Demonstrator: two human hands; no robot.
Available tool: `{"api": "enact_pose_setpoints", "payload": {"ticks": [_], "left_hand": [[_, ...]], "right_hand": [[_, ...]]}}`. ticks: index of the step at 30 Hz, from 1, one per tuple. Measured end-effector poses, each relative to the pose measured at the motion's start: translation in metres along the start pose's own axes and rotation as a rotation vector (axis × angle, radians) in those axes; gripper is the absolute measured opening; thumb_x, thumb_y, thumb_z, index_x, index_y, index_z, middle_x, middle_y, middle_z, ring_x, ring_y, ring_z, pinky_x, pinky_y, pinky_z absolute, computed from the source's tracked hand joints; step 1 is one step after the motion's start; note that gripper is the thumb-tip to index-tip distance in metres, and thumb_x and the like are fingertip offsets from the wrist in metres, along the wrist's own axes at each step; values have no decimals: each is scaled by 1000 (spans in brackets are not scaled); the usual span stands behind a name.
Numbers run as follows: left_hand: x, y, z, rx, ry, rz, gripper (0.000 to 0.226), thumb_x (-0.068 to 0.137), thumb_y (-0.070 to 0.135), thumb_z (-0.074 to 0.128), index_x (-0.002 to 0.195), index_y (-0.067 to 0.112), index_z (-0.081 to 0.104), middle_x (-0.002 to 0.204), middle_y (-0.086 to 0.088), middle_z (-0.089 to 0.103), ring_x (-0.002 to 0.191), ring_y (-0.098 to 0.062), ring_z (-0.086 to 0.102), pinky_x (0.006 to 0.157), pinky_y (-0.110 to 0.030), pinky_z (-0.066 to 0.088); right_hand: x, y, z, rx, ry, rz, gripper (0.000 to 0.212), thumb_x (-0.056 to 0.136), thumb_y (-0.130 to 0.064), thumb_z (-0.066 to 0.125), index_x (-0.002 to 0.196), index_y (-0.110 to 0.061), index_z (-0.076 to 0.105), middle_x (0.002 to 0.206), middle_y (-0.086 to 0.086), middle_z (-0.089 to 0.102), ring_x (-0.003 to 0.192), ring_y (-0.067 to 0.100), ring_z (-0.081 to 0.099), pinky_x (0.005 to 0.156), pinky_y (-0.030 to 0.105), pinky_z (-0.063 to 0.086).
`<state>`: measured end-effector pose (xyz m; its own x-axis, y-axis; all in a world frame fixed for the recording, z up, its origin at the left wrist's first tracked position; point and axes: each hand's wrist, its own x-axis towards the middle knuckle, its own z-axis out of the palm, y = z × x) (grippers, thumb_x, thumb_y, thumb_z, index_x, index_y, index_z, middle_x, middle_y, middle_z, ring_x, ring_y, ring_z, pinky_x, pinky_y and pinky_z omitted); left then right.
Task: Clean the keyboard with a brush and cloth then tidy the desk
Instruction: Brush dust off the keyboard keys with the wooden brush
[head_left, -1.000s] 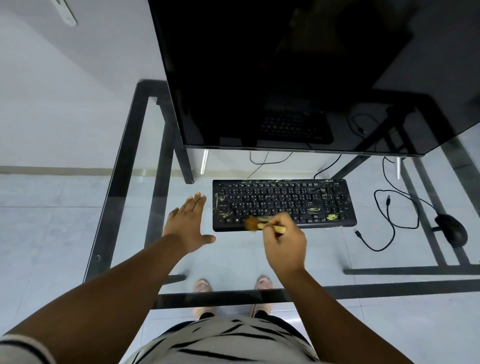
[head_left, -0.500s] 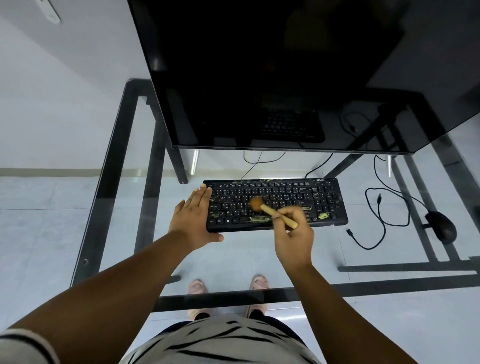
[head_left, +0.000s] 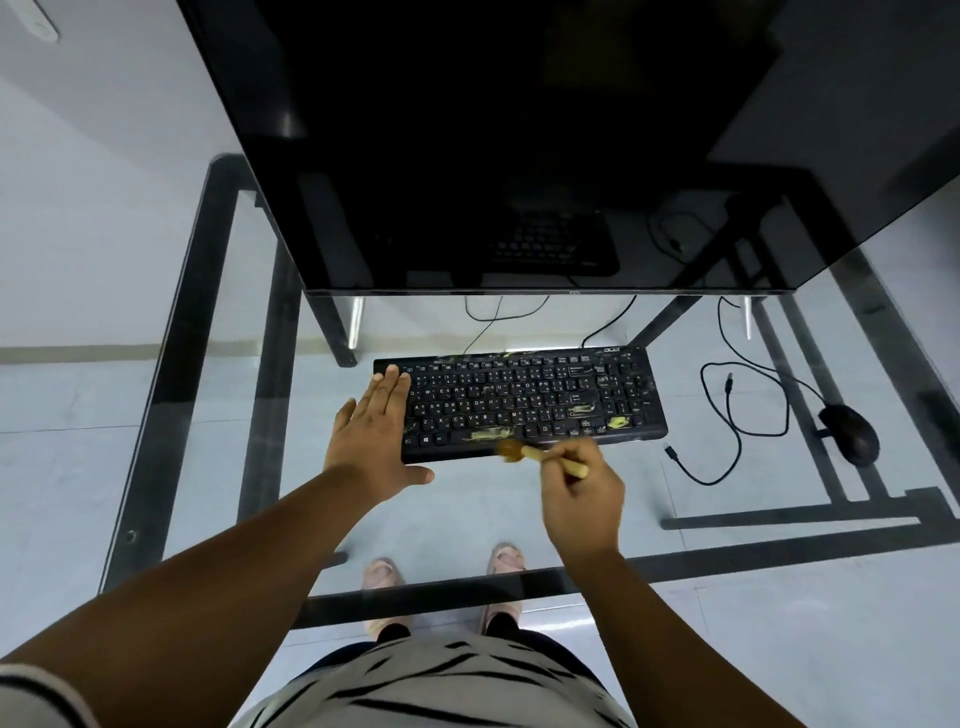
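A black keyboard (head_left: 530, 400) with yellowish dirt smears lies on the glass desk (head_left: 467, 519) in front of the monitor. My left hand (head_left: 371, 434) rests flat on the keyboard's left end, fingers together, thumb on the glass. My right hand (head_left: 582, 493) grips a small wooden-handled brush (head_left: 540, 456); its brown bristles sit blurred at the keyboard's front edge, near the space bar. No cloth is in view.
A large black monitor (head_left: 519, 145) fills the back of the desk. A black mouse (head_left: 852, 434) lies at the right, with a loose cable (head_left: 727, 415) and plug between it and the keyboard. The desk's black frame (head_left: 171, 374) runs along the left.
The brush has swept from the middle of the keys down to the keyboard's front edge. My left hand has slid further onto the keyboard's left end.
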<state>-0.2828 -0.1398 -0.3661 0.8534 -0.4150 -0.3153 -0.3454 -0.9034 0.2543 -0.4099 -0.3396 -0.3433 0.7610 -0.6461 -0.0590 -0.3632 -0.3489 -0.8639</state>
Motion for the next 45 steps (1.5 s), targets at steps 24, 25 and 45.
{"api": "enact_pose_setpoints", "payload": {"ticks": [24, 25, 45], "left_hand": [[13, 39, 3, 4, 16, 20, 127, 67, 64, 74, 156, 19, -6, 164, 5, -11, 150, -14, -11, 122, -39, 1], [14, 39, 3, 6, 15, 17, 127, 67, 64, 74, 156, 19, -6, 164, 4, -11, 150, -14, -11, 122, -39, 1], [28, 79, 9, 23, -18, 63, 123, 72, 66, 69, 155, 20, -10, 163, 5, -15, 150, -13, -13, 121, -40, 1]], "right_hand": [[27, 7, -32, 39, 110, 1, 18, 91, -12, 61, 86, -28, 56, 74, -9, 65, 61, 9, 55, 53, 24, 43], [28, 7, -32, 72, 42, -10, 17, 91, -10, 62, 86, -26, 57, 71, -10, 64, 58, 8, 53, 51, 22, 41], [41, 28, -69, 201, 120, 89, 11, 93, -11, 60, 90, -21, 59, 74, 0, 66, 64, 11, 60, 59, 27, 49]]}}
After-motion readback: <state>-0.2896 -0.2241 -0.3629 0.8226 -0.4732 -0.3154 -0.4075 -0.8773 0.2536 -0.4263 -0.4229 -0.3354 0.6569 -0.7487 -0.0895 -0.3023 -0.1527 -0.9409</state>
